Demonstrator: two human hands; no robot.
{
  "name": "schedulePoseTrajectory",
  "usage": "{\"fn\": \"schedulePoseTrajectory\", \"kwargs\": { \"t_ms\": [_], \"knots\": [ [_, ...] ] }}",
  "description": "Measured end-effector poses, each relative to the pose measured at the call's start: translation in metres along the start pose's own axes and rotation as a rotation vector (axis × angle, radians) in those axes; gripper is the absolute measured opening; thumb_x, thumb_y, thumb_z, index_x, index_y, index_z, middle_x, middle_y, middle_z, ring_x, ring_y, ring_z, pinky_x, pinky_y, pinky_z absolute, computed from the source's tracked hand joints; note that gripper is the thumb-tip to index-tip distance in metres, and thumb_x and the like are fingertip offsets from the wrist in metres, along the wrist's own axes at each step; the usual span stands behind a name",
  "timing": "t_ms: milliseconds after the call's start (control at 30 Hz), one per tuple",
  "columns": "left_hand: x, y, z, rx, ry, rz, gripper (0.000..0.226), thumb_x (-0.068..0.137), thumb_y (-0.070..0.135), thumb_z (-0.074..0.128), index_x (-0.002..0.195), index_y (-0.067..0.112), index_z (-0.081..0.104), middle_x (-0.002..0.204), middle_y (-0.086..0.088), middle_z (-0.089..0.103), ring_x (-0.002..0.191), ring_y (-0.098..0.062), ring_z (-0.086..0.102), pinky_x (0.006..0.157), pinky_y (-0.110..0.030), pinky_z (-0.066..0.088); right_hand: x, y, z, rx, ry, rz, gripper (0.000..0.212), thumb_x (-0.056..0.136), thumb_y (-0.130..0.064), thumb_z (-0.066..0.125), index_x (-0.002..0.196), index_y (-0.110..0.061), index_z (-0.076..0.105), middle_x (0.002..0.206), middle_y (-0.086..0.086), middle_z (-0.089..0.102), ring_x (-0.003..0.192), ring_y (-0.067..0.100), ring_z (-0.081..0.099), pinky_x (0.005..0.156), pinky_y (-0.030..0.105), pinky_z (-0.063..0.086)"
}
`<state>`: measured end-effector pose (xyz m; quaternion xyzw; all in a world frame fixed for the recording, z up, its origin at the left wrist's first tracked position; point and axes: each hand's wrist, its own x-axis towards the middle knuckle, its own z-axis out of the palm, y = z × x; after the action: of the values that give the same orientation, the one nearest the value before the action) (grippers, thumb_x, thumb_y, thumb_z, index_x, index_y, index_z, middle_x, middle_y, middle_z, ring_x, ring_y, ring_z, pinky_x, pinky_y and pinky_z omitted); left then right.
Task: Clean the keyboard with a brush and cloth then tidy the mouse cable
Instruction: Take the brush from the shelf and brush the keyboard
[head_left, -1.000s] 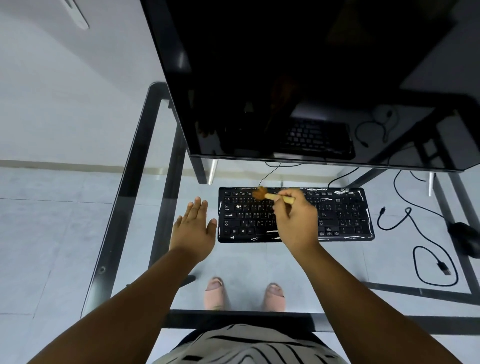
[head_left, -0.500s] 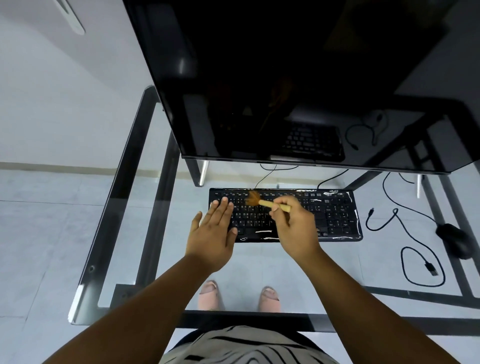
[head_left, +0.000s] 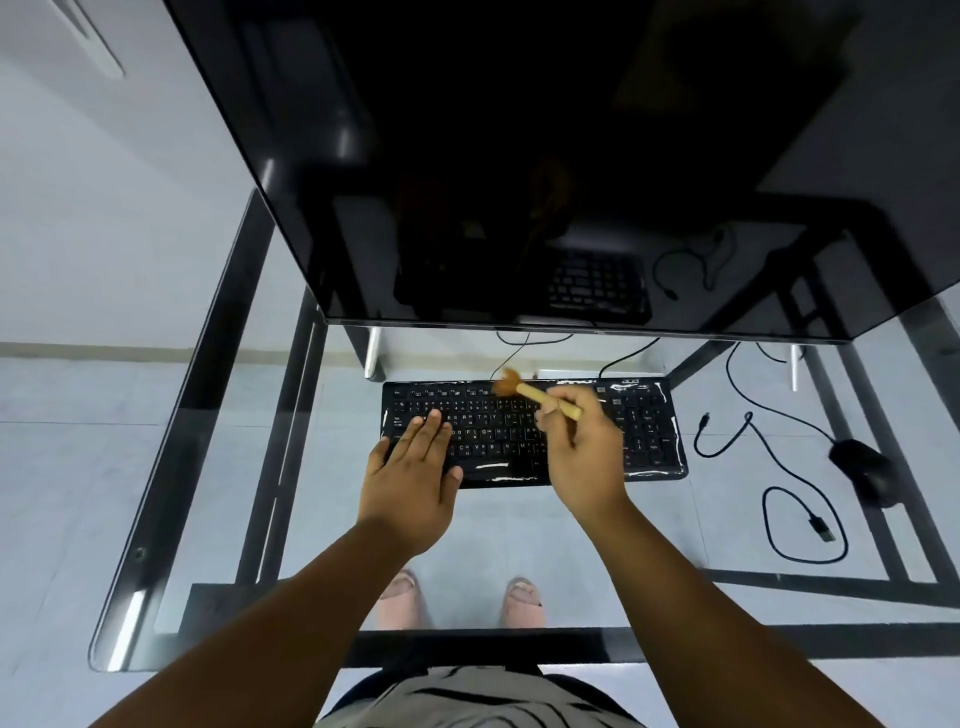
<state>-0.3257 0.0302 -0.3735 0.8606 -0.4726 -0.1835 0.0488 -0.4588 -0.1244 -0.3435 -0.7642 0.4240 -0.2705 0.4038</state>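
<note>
A black keyboard (head_left: 647, 431) lies on the glass desk, just in front of the monitor. My right hand (head_left: 584, 457) grips a small wooden brush (head_left: 535, 392); its brown bristles sit at the keyboard's top edge, near the middle. My left hand (head_left: 415, 473) lies flat, fingers spread, on the keyboard's left half. A black mouse (head_left: 865, 470) rests at the right, and its cable (head_left: 779, 467) sprawls in loose loops between mouse and keyboard. No cloth is in view.
A large dark monitor (head_left: 519, 156) overhangs the back of the glass desk (head_left: 218, 467). Black frame bars run under the glass at left and right. Two thin cables run from the keyboard's back edge under the monitor. My feet show through the glass.
My left hand slid from the desk beside the keyboard onto its left keys. The brush moved slightly up toward the keyboard's top edge. The view shifted a little.
</note>
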Motion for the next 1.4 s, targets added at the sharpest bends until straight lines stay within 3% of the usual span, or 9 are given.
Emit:
{"fn": "schedulePoseTrajectory", "kwargs": {
  "t_ms": [67,233,433,533,667,800,1167,1300,1400],
  "knots": [
    [0.000,0.002,0.000,-0.007,0.004,-0.011,0.079,0.085,0.055,-0.004,0.154,0.024,0.016,0.162,0.008,0.005,0.149,-0.012,0.001,0.119,-0.039,0.004,-0.002,0.005,-0.003,-0.029,-0.097,-0.012,0.009,0.095,-0.017,0.055,0.103,-0.019,0.061,0.071,0.005,0.069,0.050,0.028,0.054,0.046,0.040,0.044],
    [0.000,0.008,0.000,0.006,0.021,-0.039,0.080,0.084,0.055,-0.005,0.154,0.022,0.017,0.162,0.007,0.008,0.149,-0.013,0.004,0.118,-0.040,0.004,0.001,0.018,-0.017,-0.063,0.123,0.056,0.008,0.097,-0.016,0.054,0.103,-0.017,0.059,0.067,0.000,0.064,0.050,0.022,0.054,0.047,0.036,0.044],
    [0.004,0.023,-0.001,-0.012,0.047,-0.107,0.078,0.084,0.054,-0.002,0.152,0.022,0.020,0.161,0.003,0.015,0.149,-0.016,0.009,0.118,-0.042,0.006,-0.004,0.026,-0.030,-0.085,-0.033,-0.001,0.008,0.096,-0.016,0.055,0.101,-0.020,0.059,0.063,0.005,0.064,0.047,0.026,0.051,0.045,0.042,0.044],
    [0.007,0.033,0.000,-0.028,0.050,-0.100,0.075,0.087,0.053,0.001,0.153,0.022,0.018,0.162,0.004,0.012,0.149,-0.015,0.008,0.118,-0.042,0.006,0.000,0.029,-0.040,-0.076,0.114,0.049,0.008,0.096,-0.014,0.054,0.102,-0.019,0.058,0.063,-0.002,0.061,0.047,0.020,0.050,0.045,0.036,0.042],
    [0.012,0.042,0.005,-0.032,0.040,-0.058,0.077,0.085,0.055,-0.002,0.154,0.024,0.011,0.162,0.008,0.004,0.149,-0.012,0.001,0.119,-0.042,0.005,0.000,0.029,-0.048,-0.039,-0.044,-0.024,0.009,0.097,-0.016,0.054,0.103,-0.022,0.058,0.065,0.002,0.062,0.048,0.019,0.049,0.046,0.034,0.040],
    [0.018,0.055,0.010,-0.033,0.021,-0.036,0.079,0.083,0.056,-0.004,0.154,0.025,0.008,0.162,0.009,0.000,0.149,-0.011,-0.001,0.119,-0.040,0.004,0.005,0.041,-0.059,-0.104,0.108,0.027,0.008,0.097,-0.016,0.053,0.103,-0.019,0.058,0.066,-0.005,0.061,0.051,0.016,0.051,0.047,0.032,0.043],
    [0.027,0.080,0.012,-0.041,0.008,-0.009,0.079,0.083,0.056,-0.004,0.154,0.024,0.007,0.162,0.009,-0.001,0.149,-0.011,-0.003,0.119,-0.039,0.002,0.012,0.059,-0.082,-0.109,0.046,0.004,0.010,0.098,-0.019,0.051,0.106,-0.021,0.057,0.071,-0.013,0.054,0.057,0.007,0.047,0.056,0.024,0.037],
    [0.033,0.090,0.014,-0.037,-0.004,0.000,0.065,0.096,0.051,0.012,0.154,0.024,0.004,0.162,0.009,-0.003,0.149,-0.010,-0.006,0.119,-0.038,0.000,0.013,0.065,-0.094,-0.105,0.137,0.058,0.010,0.097,-0.020,0.050,0.106,-0.023,0.055,0.077,-0.005,0.061,0.062,0.015,0.052,0.057,0.029,0.042],
    [0.035,0.096,0.017,-0.035,-0.010,0.016,0.073,0.088,0.055,0.001,0.154,0.024,0.004,0.162,0.009,-0.005,0.149,-0.010,-0.007,0.119,-0.037,-0.001,0.009,0.066,-0.104,-0.070,0.109,0.031,0.010,0.097,-0.017,0.052,0.106,-0.021,0.057,0.072,-0.009,0.058,0.058,0.012,0.050,0.054,0.023,0.040]
  ]
}}
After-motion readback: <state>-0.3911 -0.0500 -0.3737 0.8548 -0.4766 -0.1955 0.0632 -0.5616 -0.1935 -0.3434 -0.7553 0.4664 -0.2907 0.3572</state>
